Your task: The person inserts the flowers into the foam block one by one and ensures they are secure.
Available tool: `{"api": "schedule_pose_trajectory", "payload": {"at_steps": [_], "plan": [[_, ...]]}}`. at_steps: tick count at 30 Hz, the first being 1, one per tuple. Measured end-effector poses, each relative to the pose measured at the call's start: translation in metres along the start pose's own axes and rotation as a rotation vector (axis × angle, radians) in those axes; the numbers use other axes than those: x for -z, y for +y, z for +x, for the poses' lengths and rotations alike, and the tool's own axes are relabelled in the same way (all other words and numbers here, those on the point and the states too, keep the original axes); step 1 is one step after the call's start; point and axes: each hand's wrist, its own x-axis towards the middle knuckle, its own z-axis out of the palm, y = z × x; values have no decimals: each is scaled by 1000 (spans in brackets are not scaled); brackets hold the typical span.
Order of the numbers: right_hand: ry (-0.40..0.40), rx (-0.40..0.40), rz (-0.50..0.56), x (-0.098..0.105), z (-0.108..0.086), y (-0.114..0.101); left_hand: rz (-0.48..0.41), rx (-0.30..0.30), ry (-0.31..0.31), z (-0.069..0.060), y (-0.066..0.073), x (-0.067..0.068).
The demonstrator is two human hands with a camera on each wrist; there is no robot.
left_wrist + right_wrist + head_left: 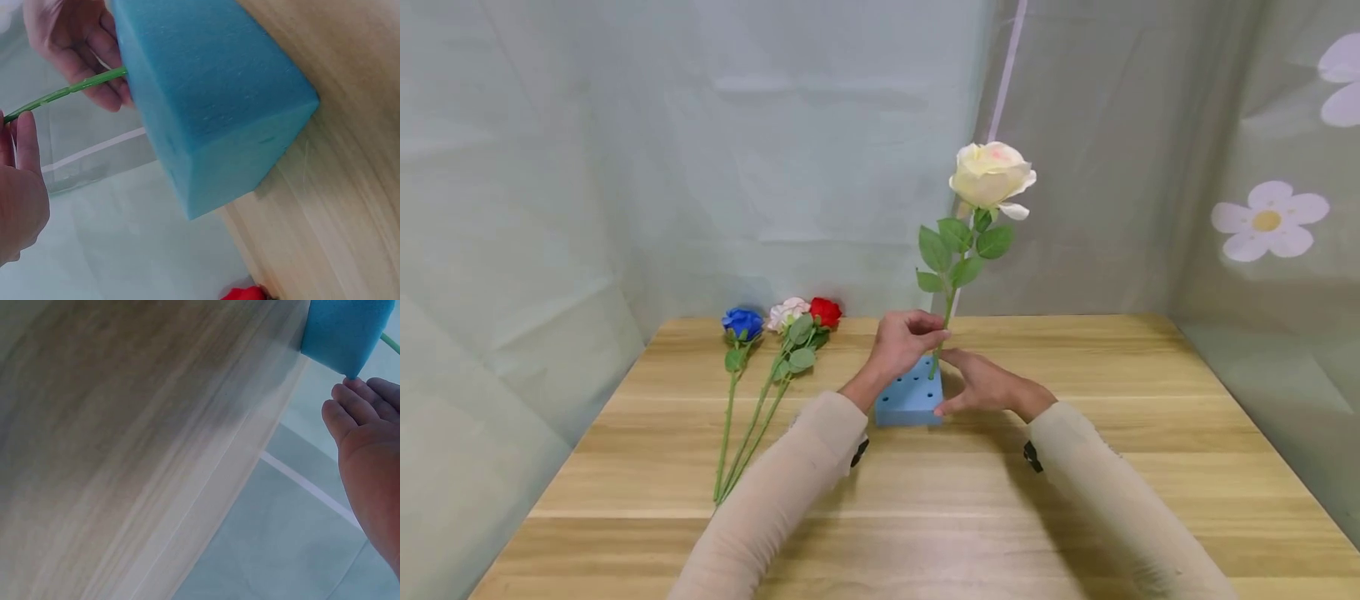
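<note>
A cream rose [991, 177] stands nearly upright, leaning a little right, its green stem [75, 87] meeting the holed top of a blue foam block [910, 404]. The left hand [906, 346] pinches the stem above the block between thumb and fingers. On the block's right side, the right hand [988, 385] is spread, with thumb near the front corner and fingers by the stem's lower part. In the right wrist view, the right hand's fingertips [352, 383] are at the edge of the block [344, 331]. How deep the stem sits is hidden.
Left of the block on the wooden table [880, 533] lie a blue rose [742, 323], a pale pink rose [788, 312] and a red rose [826, 312], stems toward the front. A grey-green cloth [775, 150] hangs behind the table.
</note>
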Motion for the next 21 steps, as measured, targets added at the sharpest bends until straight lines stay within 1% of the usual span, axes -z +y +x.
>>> {"api": "schedule_pose_trajectory", "payload": {"at_steps": [7,10,16,18,21], "plan": [[-6,40,13,-1,0,4,8,0,10,0,-1,-6],[-14,37,16,-1,0,5,15,1,7,0,-1,-5],[-5,25,18,-1,1,6,19,4,16,1,-1,-5],[-4,24,14,-1,2,6,17,11,22,2,-2,-5],[-9,20,13,-1,1,6,26,39,33,2,-2,-4]]}}
